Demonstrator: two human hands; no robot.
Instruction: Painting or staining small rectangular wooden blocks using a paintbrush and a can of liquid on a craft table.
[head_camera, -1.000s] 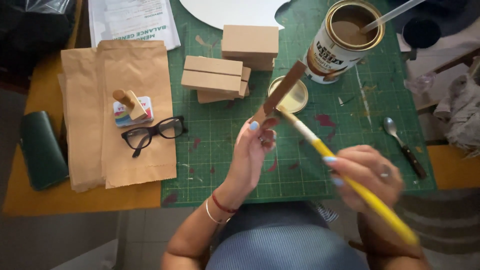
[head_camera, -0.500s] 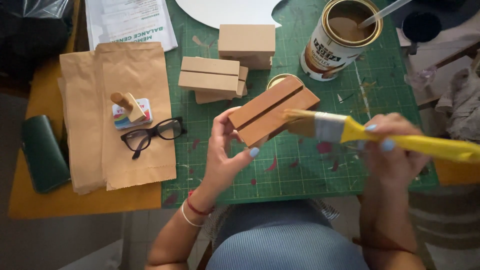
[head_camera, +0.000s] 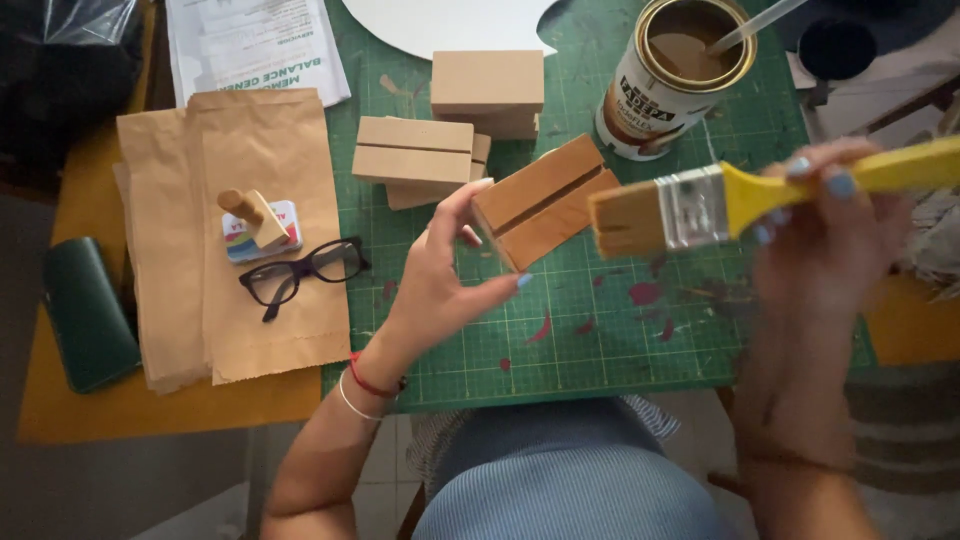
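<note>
Grooved wooden block and brush, frame centre.
My left hand (head_camera: 440, 285) pinches the slotted tan wooden block (head_camera: 542, 203); my right hand (head_camera: 825, 235) grips the yellow-handled flat paintbrush (head_camera: 700, 205).

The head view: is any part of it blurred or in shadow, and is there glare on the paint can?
In the head view the right hand and its yellow-handled brush are soft with blur, while the left hand and the slotted wooden block are sharper; light is even and soft, shadows faint; the far left corner is dark; the paint can rim shows only a mild shine.
</note>
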